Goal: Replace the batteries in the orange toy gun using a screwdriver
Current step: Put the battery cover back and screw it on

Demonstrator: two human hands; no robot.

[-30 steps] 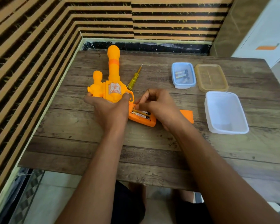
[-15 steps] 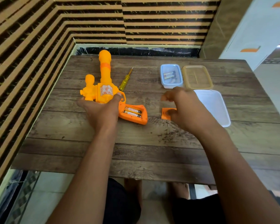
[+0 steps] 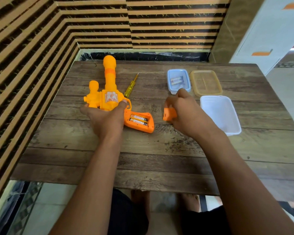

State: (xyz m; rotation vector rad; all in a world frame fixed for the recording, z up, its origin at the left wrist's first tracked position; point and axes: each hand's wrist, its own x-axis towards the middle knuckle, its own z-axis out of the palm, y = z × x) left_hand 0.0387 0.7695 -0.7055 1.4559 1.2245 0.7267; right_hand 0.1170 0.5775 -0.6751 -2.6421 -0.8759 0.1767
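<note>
Left hand [image 3: 107, 116] gripped the gun [image 3: 109, 92] toward the bench's [image 3: 159, 158] left edge, right hand [image 3: 185, 111] held the cover [image 3: 168, 114] beside the white tub [image 3: 227, 116], both well back from the near edge.

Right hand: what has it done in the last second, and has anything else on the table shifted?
The right hand left the open grip of the toy gun, moved right to the orange battery cover on the table and now grips it. Unchanged: the left hand holds the toy gun, two batteries sit in its grip, the screwdriver lies beside the barrel.
</note>
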